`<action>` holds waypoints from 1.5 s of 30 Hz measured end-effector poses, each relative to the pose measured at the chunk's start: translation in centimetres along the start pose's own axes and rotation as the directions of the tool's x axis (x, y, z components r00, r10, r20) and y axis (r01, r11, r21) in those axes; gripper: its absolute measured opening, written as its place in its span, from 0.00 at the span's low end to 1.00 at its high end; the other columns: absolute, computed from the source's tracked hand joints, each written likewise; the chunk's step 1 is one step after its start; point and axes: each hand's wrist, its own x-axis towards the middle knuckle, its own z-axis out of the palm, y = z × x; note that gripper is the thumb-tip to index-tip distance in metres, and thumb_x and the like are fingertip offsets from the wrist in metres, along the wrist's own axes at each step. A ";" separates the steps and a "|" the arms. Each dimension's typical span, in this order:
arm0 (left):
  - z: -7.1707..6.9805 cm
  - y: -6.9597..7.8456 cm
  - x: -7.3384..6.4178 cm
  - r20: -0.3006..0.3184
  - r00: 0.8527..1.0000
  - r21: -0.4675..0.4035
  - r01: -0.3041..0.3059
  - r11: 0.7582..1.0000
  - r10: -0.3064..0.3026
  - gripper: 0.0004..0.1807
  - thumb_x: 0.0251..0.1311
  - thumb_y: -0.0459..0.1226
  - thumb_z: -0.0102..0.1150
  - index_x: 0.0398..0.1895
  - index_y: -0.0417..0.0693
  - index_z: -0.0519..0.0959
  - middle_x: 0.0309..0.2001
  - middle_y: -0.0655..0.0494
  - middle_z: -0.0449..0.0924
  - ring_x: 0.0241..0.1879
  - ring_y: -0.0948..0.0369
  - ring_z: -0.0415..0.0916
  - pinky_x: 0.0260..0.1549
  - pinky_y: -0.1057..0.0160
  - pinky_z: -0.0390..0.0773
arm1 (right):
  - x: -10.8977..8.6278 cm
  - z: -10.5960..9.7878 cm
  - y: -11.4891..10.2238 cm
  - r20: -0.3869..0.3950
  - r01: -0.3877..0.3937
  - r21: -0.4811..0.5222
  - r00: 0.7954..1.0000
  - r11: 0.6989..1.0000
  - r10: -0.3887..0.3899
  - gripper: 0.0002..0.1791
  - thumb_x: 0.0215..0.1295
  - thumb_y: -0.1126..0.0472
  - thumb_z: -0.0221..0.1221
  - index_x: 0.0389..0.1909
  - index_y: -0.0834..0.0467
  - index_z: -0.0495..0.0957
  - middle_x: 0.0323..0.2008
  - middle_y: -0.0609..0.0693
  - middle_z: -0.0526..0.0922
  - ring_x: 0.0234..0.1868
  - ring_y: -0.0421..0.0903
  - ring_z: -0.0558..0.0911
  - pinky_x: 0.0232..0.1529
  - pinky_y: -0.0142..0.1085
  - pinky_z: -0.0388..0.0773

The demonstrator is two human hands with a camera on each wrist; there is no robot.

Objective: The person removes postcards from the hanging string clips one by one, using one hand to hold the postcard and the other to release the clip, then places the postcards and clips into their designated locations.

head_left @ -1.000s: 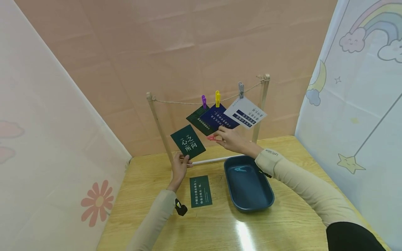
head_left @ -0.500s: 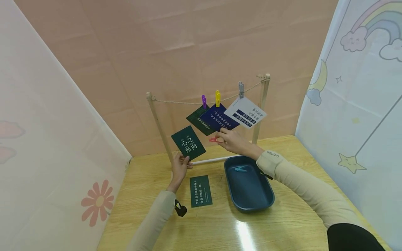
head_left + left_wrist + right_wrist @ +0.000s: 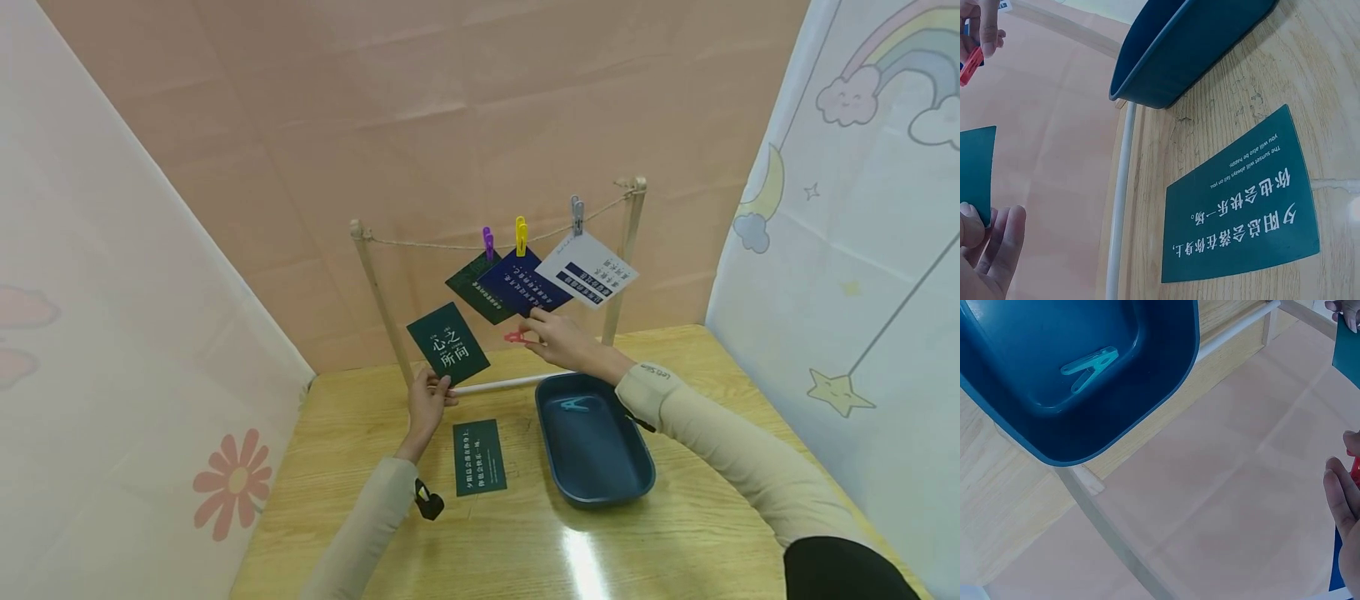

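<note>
Between thumb and fingers, my left hand pinches the lower corner of a dark green card with white characters, raised near the rack's left post. My right hand grips a red clothespin, just below the hanging cards. On the rope, a purple clothespin holds a green card, a yellow clothespin a navy card, and a grey clothespin a white card. In the right wrist view the red clothespin is partly cut off at the edge.
A second dark green card lies flat on the wooden table. Right of it stands a blue tray with a teal clothespin inside. A wooden post and a white bar belong to the rack.
My right hand has drawn the red clothespin slightly right and down, away from the hanging cards. The left hand and its card have sunk a little.
</note>
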 end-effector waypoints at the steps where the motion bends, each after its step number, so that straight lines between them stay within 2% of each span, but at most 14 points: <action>1: 0.0 -0.1 0.0 0.001 1.000 0.004 -0.001 1.000 0.001 0.07 0.70 0.21 0.48 0.45 0.18 0.66 0.41 0.22 0.71 0.32 0.44 0.82 0.38 0.41 0.83 | 0.0 0.0 0.0 0.000 -0.001 0.001 1.000 1.000 0.001 0.11 0.61 0.67 0.68 0.44 0.63 0.81 0.35 0.52 0.75 0.25 0.43 0.76 0.23 0.33 0.78; 5: -0.2 -1.8 0.6 0.002 1.000 -0.020 0.017 1.000 -0.017 0.08 0.70 0.22 0.48 0.45 0.19 0.67 0.41 0.22 0.72 0.34 0.40 0.81 0.38 0.40 0.83 | -0.1 0.1 0.2 -0.002 0.001 0.000 1.000 1.000 -0.001 0.11 0.61 0.67 0.68 0.44 0.63 0.81 0.34 0.51 0.74 0.26 0.43 0.77 0.24 0.33 0.78; 9: -0.3 -3.4 1.2 -0.016 0.999 -0.029 0.031 0.999 -0.031 0.07 0.71 0.24 0.49 0.45 0.22 0.68 0.39 0.25 0.74 0.33 0.44 0.82 0.35 0.45 0.85 | -0.2 0.1 0.3 0.003 0.000 -0.001 1.000 1.000 0.000 0.11 0.61 0.66 0.68 0.44 0.63 0.81 0.35 0.51 0.75 0.26 0.42 0.76 0.24 0.33 0.78; 12: -0.2 -3.8 1.2 -0.036 0.999 -0.003 0.033 0.999 -0.033 0.08 0.70 0.25 0.51 0.46 0.25 0.70 0.38 0.30 0.76 0.31 0.49 0.83 0.33 0.51 0.87 | -0.3 0.1 0.3 0.011 -0.004 -0.001 1.000 1.000 0.004 0.11 0.62 0.66 0.68 0.44 0.63 0.81 0.35 0.51 0.75 0.25 0.43 0.76 0.24 0.33 0.77; 18: -0.1 -4.0 1.0 -0.053 0.998 0.011 0.046 0.999 -0.045 0.06 0.70 0.25 0.52 0.45 0.27 0.71 0.36 0.36 0.76 0.33 0.41 0.82 0.30 0.58 0.87 | -0.5 0.0 0.5 0.011 -0.011 0.003 1.000 1.000 0.011 0.12 0.61 0.67 0.68 0.44 0.64 0.81 0.34 0.51 0.74 0.27 0.44 0.79 0.26 0.33 0.80; 20: -0.1 -4.2 0.9 -0.053 0.998 0.011 0.047 0.999 -0.047 0.05 0.70 0.24 0.52 0.44 0.27 0.72 0.36 0.37 0.75 0.31 0.45 0.83 0.29 0.58 0.87 | -0.7 0.1 0.6 0.010 -0.015 0.002 1.000 1.000 0.015 0.12 0.60 0.67 0.69 0.44 0.64 0.81 0.34 0.51 0.74 0.28 0.45 0.79 0.26 0.33 0.80; 24: -0.2 -4.3 0.8 -0.045 0.998 0.015 0.047 0.999 -0.047 0.06 0.69 0.24 0.52 0.44 0.26 0.71 0.35 0.37 0.74 0.26 0.59 0.82 0.29 0.58 0.87 | -1.0 0.1 0.7 0.016 -0.022 0.002 1.000 1.000 0.022 0.12 0.61 0.67 0.68 0.44 0.65 0.81 0.34 0.51 0.75 0.28 0.45 0.80 0.27 0.34 0.81; 26: -0.2 -4.4 0.7 -0.037 0.998 0.007 0.058 0.998 -0.058 0.06 0.69 0.25 0.53 0.44 0.26 0.71 0.36 0.37 0.74 0.26 0.61 0.81 0.30 0.55 0.87 | -1.1 0.1 0.7 0.021 -0.025 0.012 0.999 1.000 0.024 0.12 0.61 0.68 0.68 0.44 0.65 0.81 0.35 0.52 0.76 0.28 0.46 0.80 0.27 0.35 0.81; 31: -0.2 -4.5 0.8 0.003 0.997 0.006 0.078 0.997 -0.078 0.08 0.70 0.23 0.51 0.46 0.22 0.70 0.38 0.30 0.73 0.28 0.54 0.82 0.34 0.45 0.86 | -1.4 0.2 1.0 0.023 -0.035 0.030 0.999 0.999 0.034 0.12 0.61 0.68 0.68 0.44 0.65 0.80 0.37 0.54 0.77 0.29 0.50 0.83 0.29 0.37 0.83; 35: -0.1 -4.6 0.8 0.020 0.996 0.035 0.086 0.996 -0.086 0.09 0.70 0.23 0.51 0.47 0.21 0.69 0.38 0.26 0.74 0.29 0.52 0.82 0.36 0.42 0.84 | -1.6 0.2 1.3 0.024 -0.036 0.015 0.999 0.999 0.036 0.13 0.61 0.68 0.68 0.45 0.65 0.80 0.40 0.55 0.79 0.31 0.50 0.83 0.30 0.39 0.84; 40: 0.1 -4.5 0.4 0.023 0.992 0.060 0.121 0.991 -0.123 0.09 0.70 0.26 0.53 0.47 0.25 0.69 0.36 0.31 0.77 0.34 0.40 0.82 0.36 0.43 0.85 | -2.1 0.4 1.5 0.019 -0.026 -0.002 0.999 1.000 0.026 0.14 0.60 0.68 0.68 0.46 0.65 0.80 0.41 0.56 0.81 0.30 0.49 0.83 0.29 0.38 0.83; 45: 0.3 -4.6 0.2 0.039 0.991 0.063 0.127 0.990 -0.130 0.08 0.70 0.26 0.52 0.46 0.26 0.69 0.35 0.36 0.77 0.36 0.36 0.81 0.35 0.45 0.86 | -2.6 0.7 1.4 0.012 -0.021 -0.012 1.000 1.000 0.021 0.13 0.59 0.68 0.69 0.44 0.64 0.81 0.38 0.53 0.78 0.26 0.46 0.79 0.25 0.34 0.80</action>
